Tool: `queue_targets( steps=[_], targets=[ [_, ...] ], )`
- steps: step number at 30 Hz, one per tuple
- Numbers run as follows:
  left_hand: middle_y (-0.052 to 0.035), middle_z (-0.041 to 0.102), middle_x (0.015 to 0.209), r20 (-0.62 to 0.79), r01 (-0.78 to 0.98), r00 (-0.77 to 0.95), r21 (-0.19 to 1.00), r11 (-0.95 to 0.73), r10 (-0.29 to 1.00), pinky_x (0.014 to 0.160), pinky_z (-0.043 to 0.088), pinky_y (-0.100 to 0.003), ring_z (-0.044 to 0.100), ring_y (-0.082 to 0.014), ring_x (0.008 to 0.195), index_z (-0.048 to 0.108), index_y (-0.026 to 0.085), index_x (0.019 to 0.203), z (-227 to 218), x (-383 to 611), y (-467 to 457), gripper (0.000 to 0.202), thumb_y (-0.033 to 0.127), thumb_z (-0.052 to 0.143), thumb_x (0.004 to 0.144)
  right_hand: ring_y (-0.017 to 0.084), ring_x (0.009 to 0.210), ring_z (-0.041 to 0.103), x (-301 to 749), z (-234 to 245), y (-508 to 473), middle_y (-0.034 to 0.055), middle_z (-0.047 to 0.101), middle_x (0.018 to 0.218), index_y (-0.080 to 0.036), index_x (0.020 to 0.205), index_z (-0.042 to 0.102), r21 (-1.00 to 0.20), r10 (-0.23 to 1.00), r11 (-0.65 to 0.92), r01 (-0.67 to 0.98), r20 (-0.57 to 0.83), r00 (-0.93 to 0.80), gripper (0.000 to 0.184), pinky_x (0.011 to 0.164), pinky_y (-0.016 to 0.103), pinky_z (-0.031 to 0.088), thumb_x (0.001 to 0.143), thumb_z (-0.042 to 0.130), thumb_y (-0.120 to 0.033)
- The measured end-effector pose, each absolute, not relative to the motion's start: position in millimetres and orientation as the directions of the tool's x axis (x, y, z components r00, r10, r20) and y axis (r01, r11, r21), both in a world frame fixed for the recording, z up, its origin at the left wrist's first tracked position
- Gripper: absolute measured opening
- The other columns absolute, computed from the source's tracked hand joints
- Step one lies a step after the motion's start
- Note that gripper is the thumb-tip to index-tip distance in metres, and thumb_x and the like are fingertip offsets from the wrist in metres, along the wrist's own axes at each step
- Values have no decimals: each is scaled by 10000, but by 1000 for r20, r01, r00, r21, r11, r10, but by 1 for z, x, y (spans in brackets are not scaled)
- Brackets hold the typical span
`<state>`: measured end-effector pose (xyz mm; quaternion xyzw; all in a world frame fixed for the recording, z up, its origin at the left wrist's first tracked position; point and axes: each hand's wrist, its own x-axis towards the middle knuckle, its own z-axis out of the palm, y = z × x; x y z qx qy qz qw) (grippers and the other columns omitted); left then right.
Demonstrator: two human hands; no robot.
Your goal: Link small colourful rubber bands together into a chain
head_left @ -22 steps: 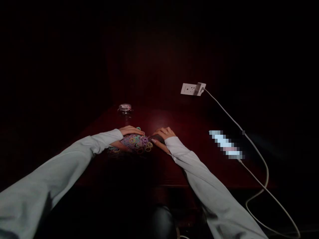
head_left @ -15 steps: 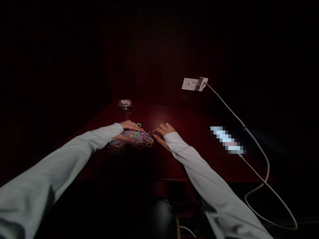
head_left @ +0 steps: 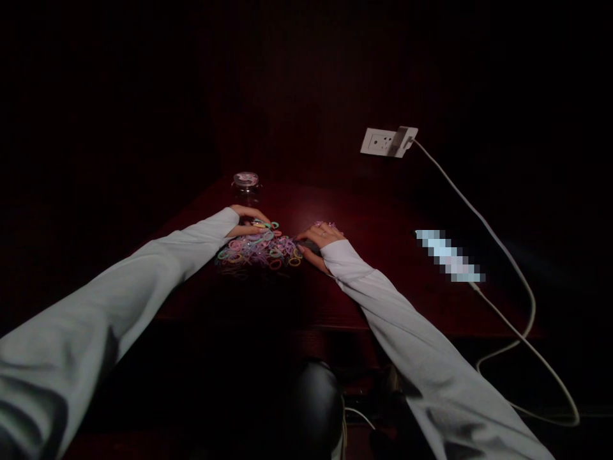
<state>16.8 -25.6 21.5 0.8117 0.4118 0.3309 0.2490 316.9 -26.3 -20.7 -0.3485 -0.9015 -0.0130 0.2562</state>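
A loose heap of small coloured hair ties (head_left: 249, 249), mostly purple and pink with some yellow and green, lies on the dark red table. My left hand (head_left: 245, 217) is at the heap's far left side, its thumb and fingers closing around a few yellow and green ties. At the right edge of the heap, my right hand (head_left: 322, 237) rests with thumb and fingers apart. A dark patch shows between them, too dim to make out. Small pink pieces lie just beyond its knuckles. A ring is on one finger.
A clear lidded jar (head_left: 246, 182) stands behind the heap. To the right lies a blurred-out lit phone (head_left: 447, 255), joined by a white cable (head_left: 498, 249) to a charger in the wall socket (head_left: 380, 142). The table's front edge runs below my forearms.
My left hand has lifted from lying over the heap and drawn its fingers in around a few ties. Pink pieces now show behind my right hand. The whole view has shifted slightly.
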Motion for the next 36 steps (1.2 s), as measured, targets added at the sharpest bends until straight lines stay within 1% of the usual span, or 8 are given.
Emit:
queue_targets(
  steps=[3, 8, 15, 22, 25, 28, 32, 36],
  targets=[
    [-98, 855, 1068, 323, 501, 433, 690, -523, 842, 954, 626, -377, 795, -270, 1014, 867, 194, 1056, 24, 17, -24, 321, 462, 816, 887, 264, 1107, 647, 315, -24, -22, 74, 785, 1138, -273, 1232, 760, -160, 629, 749, 643, 476, -614, 242, 1020, 405, 479, 1048, 640, -374],
    [-112, 852, 1131, 348, 473, 415, 706, -527, 840, 1110, 576, -443, 792, -277, 1129, 831, 173, 1172, 25, 19, -23, 383, 466, 797, 928, 255, 1084, 653, 314, -29, -17, 72, 787, 1107, -269, 1215, 765, -166, 616, 760, 628, 491, -616, 236, 1004, 383, 480, 1044, 636, -368],
    [-103, 858, 1108, 348, 518, 498, 615, -594, 795, 1074, 580, -419, 791, -270, 1102, 837, 208, 1196, 25, 16, -20, 395, 496, 779, 933, 255, 1060, 660, 314, -29, -17, 72, 784, 1090, -268, 1196, 766, -162, 609, 765, 624, 495, -619, 223, 987, 383, 483, 1040, 636, -359],
    [-97, 839, 1133, 381, 538, 514, 554, -635, 768, 1073, 556, -396, 761, -260, 1103, 847, 212, 1144, 28, 16, -22, 376, 508, 646, 1030, 249, 1055, 664, 315, -27, -17, 72, 781, 1092, -273, 1200, 770, -183, 598, 781, 597, 495, -631, 295, 1007, 387, 485, 1078, 502, -257],
    [-113, 815, 1183, 429, 490, 564, 514, -704, 706, 1106, 530, -396, 737, -257, 1143, 840, 198, 1136, 30, 13, -21, 412, 530, 612, 1049, 252, 1068, 663, 316, -22, -20, 74, 778, 1099, -269, 1212, 767, -174, 590, 789, 589, 479, -650, 320, 1037, 401, 484, 1072, 481, -236],
    [-121, 783, 1272, 395, 453, 659, 470, -758, 640, 1122, 511, -407, 713, -270, 1190, 816, 214, 1235, 30, 9, -17, 478, 601, 705, 977, 258, 1074, 662, 317, -18, -24, 77, 777, 1113, -266, 1222, 765, -163, 591, 788, 594, 468, -657, 322, 1043, 411, 491, 1071, 481, -247],
    [-113, 755, 1355, 286, 497, 731, 400, -770, 620, 1159, 458, -424, 674, -299, 1246, 767, 272, 1368, 27, 4, -9, 682, 654, 869, 811, 267, 1094, 674, 316, -15, -25, 74, 777, 1129, -270, 1219, 765, -156, 614, 768, 621, 455, -645, 284, 1093, 438, 488, 1054, 534, -263],
    [-110, 724, 1415, 242, 537, 741, 348, -769, 627, 1182, 426, -427, 644, -315, 1272, 705, 291, 1464, 25, 10, -11, 809, 669, 890, 773, 281, 1164, 681, 318, -17, -24, 71, 774, 1178, -288, 1233, 759, -151, 620, 761, 631, 454, -639, 255, 1110, 456, 495, 1046, 587, -309]
  ],
)
